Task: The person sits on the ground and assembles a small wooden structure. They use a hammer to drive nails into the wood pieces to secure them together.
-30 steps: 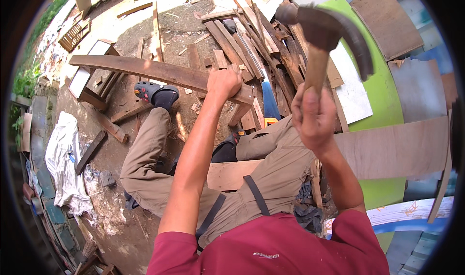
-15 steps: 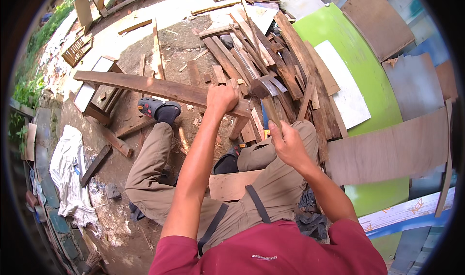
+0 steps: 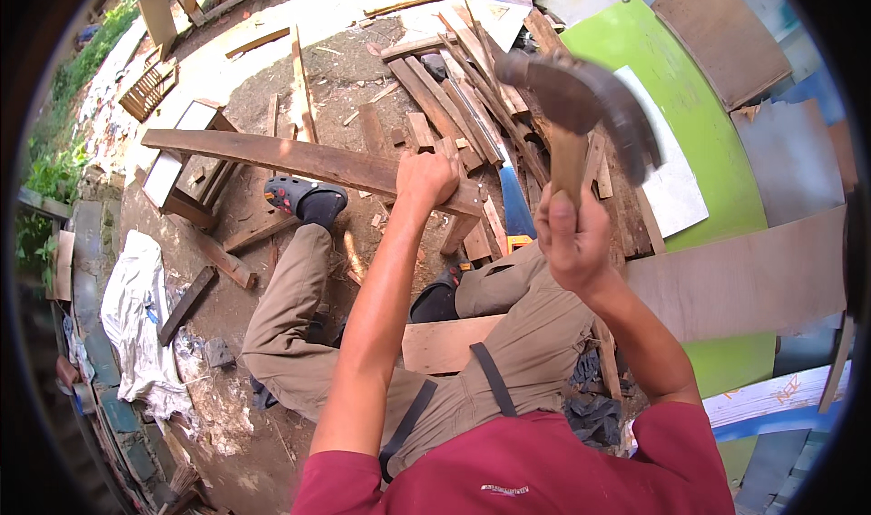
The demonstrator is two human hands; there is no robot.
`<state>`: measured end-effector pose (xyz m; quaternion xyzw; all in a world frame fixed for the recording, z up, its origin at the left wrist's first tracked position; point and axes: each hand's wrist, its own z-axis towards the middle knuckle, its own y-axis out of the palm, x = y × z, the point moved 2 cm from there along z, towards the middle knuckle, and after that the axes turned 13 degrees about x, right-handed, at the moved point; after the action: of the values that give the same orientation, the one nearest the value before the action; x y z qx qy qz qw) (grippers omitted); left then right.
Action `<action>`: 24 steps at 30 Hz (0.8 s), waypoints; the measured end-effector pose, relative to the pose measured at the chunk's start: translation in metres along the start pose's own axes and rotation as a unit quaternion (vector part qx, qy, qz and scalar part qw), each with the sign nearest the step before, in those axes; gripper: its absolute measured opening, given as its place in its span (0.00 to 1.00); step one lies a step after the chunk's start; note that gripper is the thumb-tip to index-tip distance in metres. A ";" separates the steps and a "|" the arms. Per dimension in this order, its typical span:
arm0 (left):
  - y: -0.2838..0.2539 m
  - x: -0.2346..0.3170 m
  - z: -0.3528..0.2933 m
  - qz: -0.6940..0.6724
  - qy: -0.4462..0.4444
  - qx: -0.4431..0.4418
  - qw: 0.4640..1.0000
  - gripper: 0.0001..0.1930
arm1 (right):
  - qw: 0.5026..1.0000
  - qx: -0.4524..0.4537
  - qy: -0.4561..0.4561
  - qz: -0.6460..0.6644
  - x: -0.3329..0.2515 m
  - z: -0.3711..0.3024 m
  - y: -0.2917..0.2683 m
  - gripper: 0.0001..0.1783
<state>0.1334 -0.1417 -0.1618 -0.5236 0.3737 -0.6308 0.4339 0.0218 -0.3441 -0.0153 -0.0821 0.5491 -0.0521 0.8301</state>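
Observation:
My left hand [image 3: 426, 179] wraps round a long brown wooden plank [image 3: 290, 163] close to its right end. The plank reaches away to the far left, where it lies over a small wooden frame with a white top [image 3: 181, 166]. A shorter wooden piece [image 3: 456, 234] shows beneath the plank's near end. In my right hand [image 3: 577, 241] a claw hammer [image 3: 569, 156] is gripped by its wooden handle, raised to the right of the plank and apart from it. The hammer's head is smeared by motion.
A heap of loose wood strips [image 3: 440, 107] lies ahead, with a handsaw's blue blade [image 3: 515, 202] among it. Green [image 3: 717, 134] and brown sheets lean along the right. A white cloth [image 3: 136, 324] lies at the left. My shod foot [image 3: 304, 199] rests below the plank.
My right hand has lifted the hammer up and to the right, away from the plank's end. My left hand keeps its hold on the plank.

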 end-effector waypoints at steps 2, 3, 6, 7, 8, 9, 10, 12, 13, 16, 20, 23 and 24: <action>-0.001 0.002 0.001 0.001 0.000 -0.015 1.000 0.30 | 0.954 -0.090 0.063 -0.279 0.079 -0.040 -0.017 0.26; 0.000 0.001 0.000 0.001 0.000 -0.009 1.000 0.30 | 0.948 -0.067 0.163 -0.264 0.087 -0.044 -0.016 0.30; 0.001 -0.005 -0.003 0.002 0.002 -0.001 1.000 0.31 | 0.929 -0.049 0.275 -0.242 0.107 -0.047 -0.033 0.31; 0.002 -0.006 -0.001 0.004 0.001 -0.006 1.000 0.31 | 0.931 -0.044 0.291 -0.216 0.108 -0.048 -0.036 0.31; 0.002 -0.006 0.001 0.006 -0.001 -0.010 1.000 0.31 | 0.932 -0.039 0.306 -0.189 0.106 -0.048 -0.041 0.32; 0.001 -0.006 0.002 0.013 0.015 0.003 1.000 0.34 | 0.932 -0.033 0.324 -0.158 0.105 -0.049 -0.042 0.32; 0.001 -0.006 0.000 0.010 0.019 -0.002 1.000 0.35 | 0.932 -0.026 0.334 -0.136 0.103 -0.051 -0.043 0.31; -0.001 -0.006 -0.008 0.008 0.029 -0.011 0.999 0.36 | 0.931 -0.010 0.354 -0.087 0.104 -0.058 -0.041 0.30; 0.000 -0.010 -0.008 0.031 0.035 -0.033 0.998 0.38 | 0.918 0.009 0.395 -0.027 0.109 -0.063 -0.038 0.29; -0.005 -0.011 -0.012 0.032 0.072 -0.062 0.995 0.36 | 0.867 0.054 0.483 0.110 0.133 -0.082 -0.021 0.26; -0.013 -0.006 -0.029 0.012 0.066 -0.018 0.998 0.32 | 0.855 0.094 0.498 0.108 0.179 -0.119 0.000 0.25; -0.018 -0.007 -0.041 0.007 0.066 0.011 0.998 0.26 | 0.848 0.068 0.524 0.037 0.195 -0.135 -0.002 0.30; -0.018 -0.006 -0.041 0.002 0.071 0.012 0.997 0.25 | 0.861 0.069 0.503 0.030 0.200 -0.135 -0.004 0.30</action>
<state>0.0912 -0.1295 -0.1544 -0.4720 0.3968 -0.6699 0.4135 -0.0238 -0.3937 -0.2464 0.0291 0.8893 -0.0993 0.4455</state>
